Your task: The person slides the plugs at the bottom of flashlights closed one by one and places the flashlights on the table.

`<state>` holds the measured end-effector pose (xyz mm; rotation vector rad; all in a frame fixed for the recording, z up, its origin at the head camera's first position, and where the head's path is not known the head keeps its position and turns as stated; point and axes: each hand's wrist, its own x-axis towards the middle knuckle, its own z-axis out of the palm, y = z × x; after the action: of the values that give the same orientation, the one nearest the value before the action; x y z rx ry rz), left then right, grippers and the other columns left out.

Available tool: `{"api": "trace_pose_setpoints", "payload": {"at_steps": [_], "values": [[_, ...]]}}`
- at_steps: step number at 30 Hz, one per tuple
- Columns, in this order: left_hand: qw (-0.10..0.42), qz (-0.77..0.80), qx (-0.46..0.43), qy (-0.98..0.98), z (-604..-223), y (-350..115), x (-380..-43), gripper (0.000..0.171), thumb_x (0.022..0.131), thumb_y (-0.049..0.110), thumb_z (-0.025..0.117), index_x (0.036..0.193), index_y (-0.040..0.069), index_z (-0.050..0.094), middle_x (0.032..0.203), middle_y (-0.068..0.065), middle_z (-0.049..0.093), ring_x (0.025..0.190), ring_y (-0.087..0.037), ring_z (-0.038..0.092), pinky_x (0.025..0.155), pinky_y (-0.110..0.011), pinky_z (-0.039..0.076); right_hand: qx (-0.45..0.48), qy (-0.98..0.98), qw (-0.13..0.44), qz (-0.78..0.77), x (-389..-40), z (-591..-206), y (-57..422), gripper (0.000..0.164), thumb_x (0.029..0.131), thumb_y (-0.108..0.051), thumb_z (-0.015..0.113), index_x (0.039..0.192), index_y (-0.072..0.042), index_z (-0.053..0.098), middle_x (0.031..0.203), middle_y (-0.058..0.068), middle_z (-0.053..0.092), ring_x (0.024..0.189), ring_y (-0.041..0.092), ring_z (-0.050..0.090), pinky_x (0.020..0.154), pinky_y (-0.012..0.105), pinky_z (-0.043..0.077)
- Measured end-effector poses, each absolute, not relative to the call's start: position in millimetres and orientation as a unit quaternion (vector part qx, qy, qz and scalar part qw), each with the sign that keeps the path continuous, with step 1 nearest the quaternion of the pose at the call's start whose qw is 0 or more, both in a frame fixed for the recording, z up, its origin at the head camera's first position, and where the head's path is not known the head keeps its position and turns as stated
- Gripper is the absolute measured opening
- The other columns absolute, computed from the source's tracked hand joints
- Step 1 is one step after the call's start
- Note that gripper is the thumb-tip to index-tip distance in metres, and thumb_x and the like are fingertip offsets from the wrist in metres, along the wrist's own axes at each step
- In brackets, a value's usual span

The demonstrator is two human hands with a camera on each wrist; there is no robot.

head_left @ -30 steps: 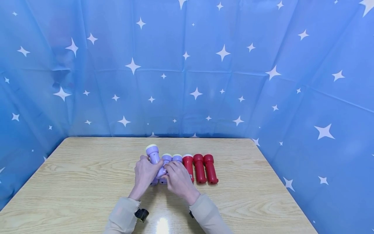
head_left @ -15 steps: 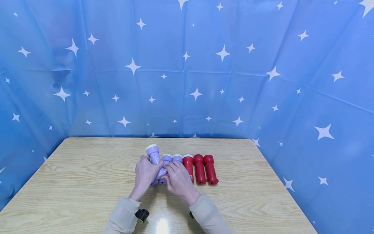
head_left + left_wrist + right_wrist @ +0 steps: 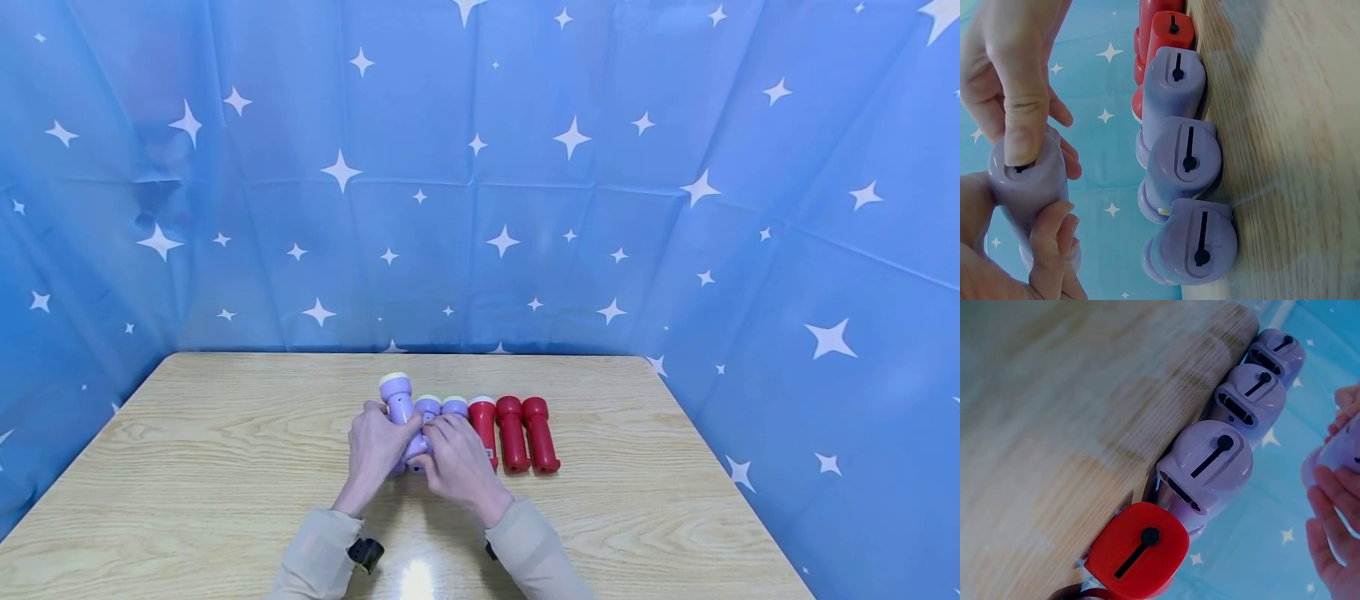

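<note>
In the head view my left hand (image 3: 373,443) grips a lavender flashlight (image 3: 401,407) around its body, its pale-rimmed head pointing away and up. My right hand (image 3: 459,460) holds the tail end. The left wrist view shows my right thumb pressing on the flat base of the held flashlight (image 3: 1030,187), over its dark slot, while my left fingers wrap the barrel from below. Under and beside my hands, three more lavender flashlights (image 3: 1185,153) lie side by side on the wooden table, slotted ends toward me; in the head view my hands partly cover them.
Right of the lavender ones lie three red flashlights (image 3: 512,433) in the same row. They rest on the wooden table (image 3: 660,508), with a blue star-printed curtain (image 3: 420,225) behind and at both sides. My sleeves (image 3: 318,550) reach in from the front edge.
The held flashlight has shifted slightly to the right and stands a little steeper, with my left hand moving along. My right hand stays nearly in place; the row on the table is unchanged.
</note>
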<state>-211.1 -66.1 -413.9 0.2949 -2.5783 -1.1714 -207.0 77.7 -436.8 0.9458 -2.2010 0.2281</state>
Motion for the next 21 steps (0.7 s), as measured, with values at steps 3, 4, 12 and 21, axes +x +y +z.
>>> {"api": "trace_pose_setpoints", "payload": {"at_steps": [3, 4, 12, 21], "values": [[0.148, -0.407, 0.102, -0.896, -414.5, -66.0, -211.0, 0.049, 0.072, 0.038, 0.069, 0.094, -0.004, 0.057, 0.078, -0.018, 0.062, 0.067, -0.028, 0.059, 0.053, -0.034, 0.042, 0.371, -0.849, 0.366, 0.09, -207.6, -437.3, 77.6, 0.035, 0.08, -0.036, 0.073, 0.096, -0.006, 0.065, 0.095, 0.004, 0.07, 0.093, 0.017, 0.062, 0.091, 0.029, 0.049], [0.148, -0.407, 0.102, -0.896, -414.7, -66.0, -211.0, 0.049, 0.073, 0.038, 0.07, 0.094, -0.004, 0.057, 0.079, -0.018, 0.063, 0.067, -0.028, 0.059, 0.053, -0.034, 0.042, 0.371, -0.848, 0.367, 0.09, -207.6, -437.4, 77.7, 0.035, 0.08, -0.036, 0.072, 0.097, -0.006, 0.065, 0.095, 0.004, 0.07, 0.093, 0.017, 0.062, 0.091, 0.029, 0.049], [0.146, -0.403, 0.1, -0.898, -415.4, -65.5, -211.4, 0.051, 0.072, 0.038, 0.07, 0.095, -0.005, 0.057, 0.079, -0.019, 0.063, 0.068, -0.028, 0.059, 0.054, -0.034, 0.043, 0.369, -0.851, 0.362, 0.091, -207.7, -438.5, 77.7, 0.038, 0.082, -0.037, 0.07, 0.099, -0.004, 0.065, 0.096, 0.005, 0.07, 0.092, 0.017, 0.063, 0.09, 0.028, 0.048], [0.136, -0.412, 0.093, -0.896, -417.3, -70.0, -213.1, 0.054, 0.074, 0.04, 0.071, 0.098, -0.006, 0.056, 0.082, -0.019, 0.063, 0.068, -0.026, 0.059, 0.054, -0.031, 0.043, 0.362, -0.867, 0.335, 0.067, -206.5, -438.8, 75.4, 0.047, 0.083, -0.042, 0.067, 0.11, -0.004, 0.062, 0.101, 0.003, 0.069, 0.095, 0.016, 0.062, 0.091, 0.028, 0.047]]}}
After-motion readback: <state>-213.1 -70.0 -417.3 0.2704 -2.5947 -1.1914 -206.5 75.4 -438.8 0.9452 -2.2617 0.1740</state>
